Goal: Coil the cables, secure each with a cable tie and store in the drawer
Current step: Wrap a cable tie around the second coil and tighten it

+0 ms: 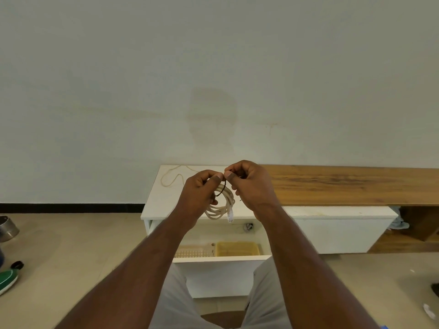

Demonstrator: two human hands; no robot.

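Observation:
A cream cable coil (222, 207) hangs in the air over the white cabinet top (159, 200), a clear plug dangling at its lower right. A thin dark cable tie (220, 189) loops round the coil's top. My left hand (199, 193) holds the coil and pinches the tie with thumb and finger. My right hand (249, 184) pinches the tie's other end, thumbs almost touching. A second cream cable (172, 178) lies loose on the cabinet top behind my left hand. Below, the drawer (221, 260) stands pulled open.
Inside the drawer sit a yellow plastic basket (237, 248) and a cream perforated tray (192, 252). A wooden bench top (351, 184) runs right from the cabinet. On the floor at left are a metal pot (8, 229) and a green shoe (7, 280).

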